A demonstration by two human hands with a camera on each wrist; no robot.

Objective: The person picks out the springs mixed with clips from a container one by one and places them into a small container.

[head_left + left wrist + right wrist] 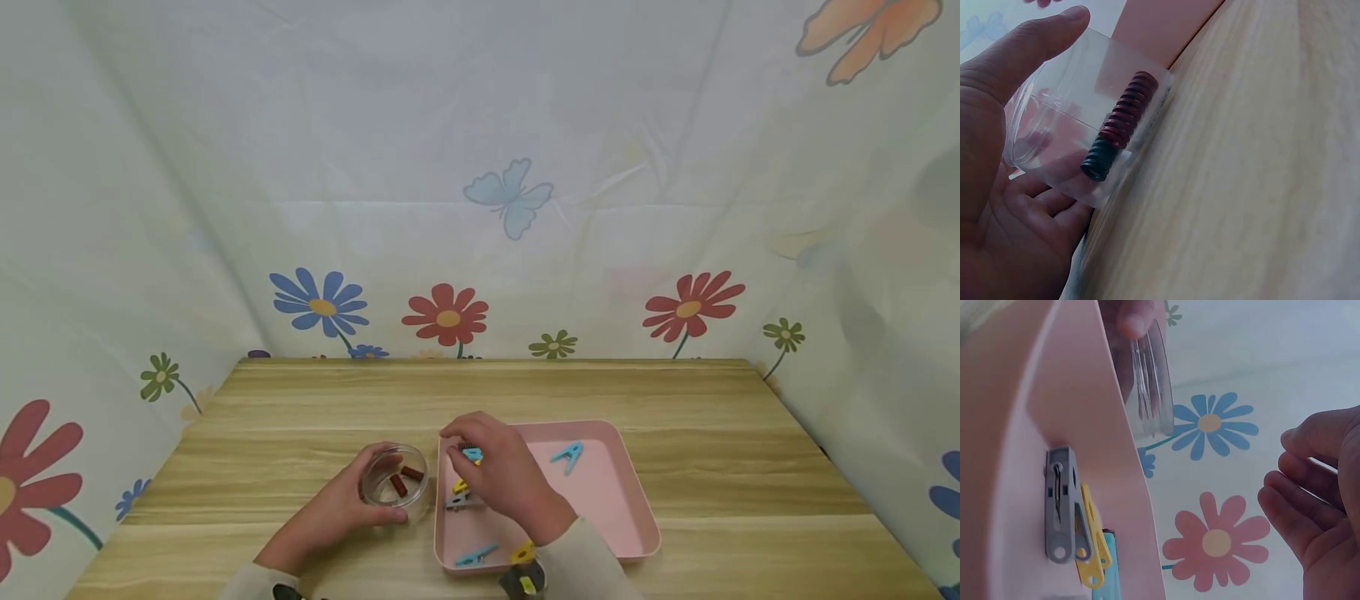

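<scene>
My left hand (348,500) grips a clear plastic jar (1094,69) round its side, low over the wooden table. Inside the jar lie red coil springs (1129,109) and a dark green one (1099,159). My right hand (498,471) hovers above the left part of a pink tray (606,517), fingers loosely bent and nothing between them. Below it in the tray are a grey clothespin (1060,506), a yellow clothespin (1091,544) and a blue one (1110,569). A dark coil (467,445) shows partly behind the right hand's fingers.
Elsewhere in the tray lie a blue clothespin (567,457) at the back, another blue clothespin (477,555) at the front left and a yellow clothespin (523,552) near my right wrist. A flowered curtain (585,275) hangs behind the wooden table (315,417).
</scene>
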